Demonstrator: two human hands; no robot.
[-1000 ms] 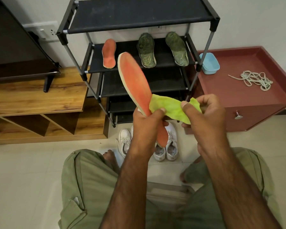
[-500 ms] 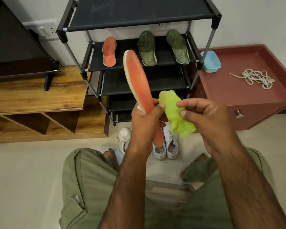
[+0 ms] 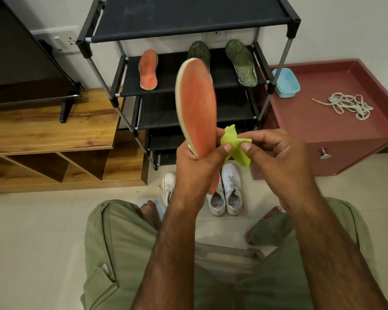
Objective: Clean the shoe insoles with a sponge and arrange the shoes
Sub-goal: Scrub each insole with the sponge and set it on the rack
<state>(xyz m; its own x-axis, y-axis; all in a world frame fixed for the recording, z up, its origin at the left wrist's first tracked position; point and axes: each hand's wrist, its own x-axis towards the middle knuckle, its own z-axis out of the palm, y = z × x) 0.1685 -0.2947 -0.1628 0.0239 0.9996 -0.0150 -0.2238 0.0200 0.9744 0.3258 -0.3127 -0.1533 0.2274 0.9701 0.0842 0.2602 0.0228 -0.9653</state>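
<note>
Insole (image 3: 196,104) in left hand (image 3: 195,171), sponge (image 3: 231,137) in right hand (image 3: 278,162).

A white wall (image 3: 345,23) backs a black shoe rack (image 3: 188,19). A low wooden unit (image 3: 54,130) stands left of it, a dark red cabinet (image 3: 323,130) right, all on pale floor tiles (image 3: 31,242).

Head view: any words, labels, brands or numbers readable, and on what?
No readable text.
The orange insole in the left hand, the green cloth in the right hand, the white shoes and the shoe rack show none.
The wall plate behind the rack has small dark marks, too small to read.
</note>
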